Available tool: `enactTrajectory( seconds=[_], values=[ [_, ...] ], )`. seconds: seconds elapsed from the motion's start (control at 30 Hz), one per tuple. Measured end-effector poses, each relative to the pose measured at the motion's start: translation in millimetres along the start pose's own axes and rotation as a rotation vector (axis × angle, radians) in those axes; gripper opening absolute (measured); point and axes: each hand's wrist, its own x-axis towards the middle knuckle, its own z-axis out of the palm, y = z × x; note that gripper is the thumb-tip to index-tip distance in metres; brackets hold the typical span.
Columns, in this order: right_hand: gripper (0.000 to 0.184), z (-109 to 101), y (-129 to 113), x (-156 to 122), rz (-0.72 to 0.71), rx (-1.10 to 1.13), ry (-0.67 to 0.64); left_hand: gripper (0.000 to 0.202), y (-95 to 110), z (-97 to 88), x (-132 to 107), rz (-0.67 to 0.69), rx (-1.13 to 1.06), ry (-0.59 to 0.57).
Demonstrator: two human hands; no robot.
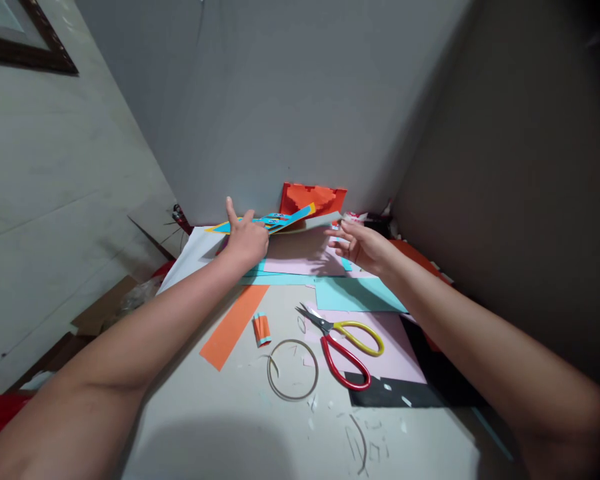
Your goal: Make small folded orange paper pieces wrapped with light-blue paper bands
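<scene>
My left hand [250, 239] is at the near edge of a blue card with a yellow border [293, 217], closed on it while one finger points upward. The card looks folded or layered, and its pale grey leaf [323, 221] sticks out to the right. Beside that leaf's corner is my right hand [361, 245], fingers spread apart; whether a fingertip touches the leaf I cannot tell. Pale pink paper [300, 259] lies beneath the card. Closer to me, scissors with one yellow and one red handle [325, 327] rest with blades slightly parted.
An orange strip [235, 327], a small orange-and-blue roll [262, 329] and a wire coil [293, 370] lie on the white table [205, 427]. Turquoise paper [355, 295] and black paper [400, 393] are toward the right. Red-orange paper [314, 199] leans against the grey wall [290, 100].
</scene>
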Motion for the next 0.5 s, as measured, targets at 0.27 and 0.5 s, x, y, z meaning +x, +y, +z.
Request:
enactTrajectory(
  seconds=[0.27, 0.5],
  values=[
    [0.034, 12, 41, -1, -0.317, -0.806, -0.126, 0.027, -5, -3.6, 14, -0.003, -0.036, 0.11],
    [0.034, 9, 45, 7, -0.435, -1.274, -0.29, 0.044, 2, 7.6, 0, -0.001, -0.009, 0.144]
  ],
)
